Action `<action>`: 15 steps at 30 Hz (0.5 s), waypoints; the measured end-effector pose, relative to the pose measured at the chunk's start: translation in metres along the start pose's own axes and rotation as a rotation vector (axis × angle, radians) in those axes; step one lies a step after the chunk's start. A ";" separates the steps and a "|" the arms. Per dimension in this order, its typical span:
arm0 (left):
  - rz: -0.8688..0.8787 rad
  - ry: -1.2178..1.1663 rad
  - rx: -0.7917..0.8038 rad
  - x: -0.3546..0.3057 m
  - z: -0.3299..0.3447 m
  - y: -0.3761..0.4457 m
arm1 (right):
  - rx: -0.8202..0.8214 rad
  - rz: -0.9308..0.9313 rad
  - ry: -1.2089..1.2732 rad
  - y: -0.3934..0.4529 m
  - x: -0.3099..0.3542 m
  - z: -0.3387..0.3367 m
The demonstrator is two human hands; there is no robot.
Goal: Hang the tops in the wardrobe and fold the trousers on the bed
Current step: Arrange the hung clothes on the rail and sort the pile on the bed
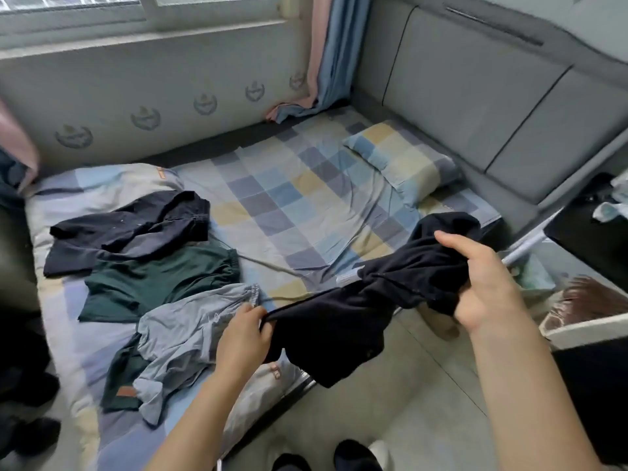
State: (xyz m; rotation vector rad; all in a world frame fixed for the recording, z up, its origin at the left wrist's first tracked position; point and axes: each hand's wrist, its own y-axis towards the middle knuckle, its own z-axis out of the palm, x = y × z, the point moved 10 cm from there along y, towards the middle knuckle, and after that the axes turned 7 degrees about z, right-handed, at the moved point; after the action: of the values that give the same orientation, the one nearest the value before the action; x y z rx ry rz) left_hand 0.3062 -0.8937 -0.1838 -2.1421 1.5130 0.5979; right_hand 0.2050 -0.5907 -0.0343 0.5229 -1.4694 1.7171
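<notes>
Your right hand (482, 287) is nearest, its fingers curled round a bunched end of the dark garment (373, 300), thumb on top. Your left hand (244, 334) pinches the garment's other edge, so the cloth stretches between them above the bed's (272, 205) near edge. On the checked sheet to the left lie a grey-blue garment (183, 334), a green one (153, 280) and a navy one (129, 229), overlapping. A pillow (404, 158) rests by the headboard.

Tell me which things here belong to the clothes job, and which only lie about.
Job: black garment held by both hands (left, right); navy garment, green garment, grey-blue garment; bed.
Lying about: pillow, curtain, slippers.
</notes>
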 end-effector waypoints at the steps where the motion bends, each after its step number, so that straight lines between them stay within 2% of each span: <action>1: 0.003 0.044 -0.026 -0.007 -0.002 0.004 | -0.017 -0.006 0.019 -0.001 0.001 -0.011; 3: -0.018 0.086 -0.017 -0.022 0.001 0.014 | -0.039 -0.008 0.070 -0.005 0.002 -0.035; 4: -0.054 0.022 0.016 -0.028 0.005 0.019 | -0.043 -0.004 0.092 -0.006 0.002 -0.045; 5: -0.099 -0.137 0.049 -0.037 0.013 0.024 | -0.046 -0.002 0.112 -0.007 0.003 -0.058; 7: -0.275 -0.637 0.099 -0.058 0.035 0.024 | -0.037 0.000 0.142 -0.008 0.005 -0.080; 9: -0.384 -0.996 0.078 -0.086 0.049 0.025 | -0.037 0.003 0.160 -0.008 0.008 -0.107; 13: -0.414 -1.461 -0.046 -0.142 0.040 0.043 | -0.100 0.027 0.141 -0.006 0.003 -0.171; 15: -0.453 -1.642 -0.055 -0.178 0.043 0.050 | -0.172 0.056 0.076 -0.004 -0.004 -0.213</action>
State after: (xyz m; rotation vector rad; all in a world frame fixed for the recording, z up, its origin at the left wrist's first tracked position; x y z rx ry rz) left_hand 0.2003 -0.7493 -0.1210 -1.1008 0.0889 1.5829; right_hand 0.2494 -0.3884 -0.0861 0.3246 -1.5721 1.6167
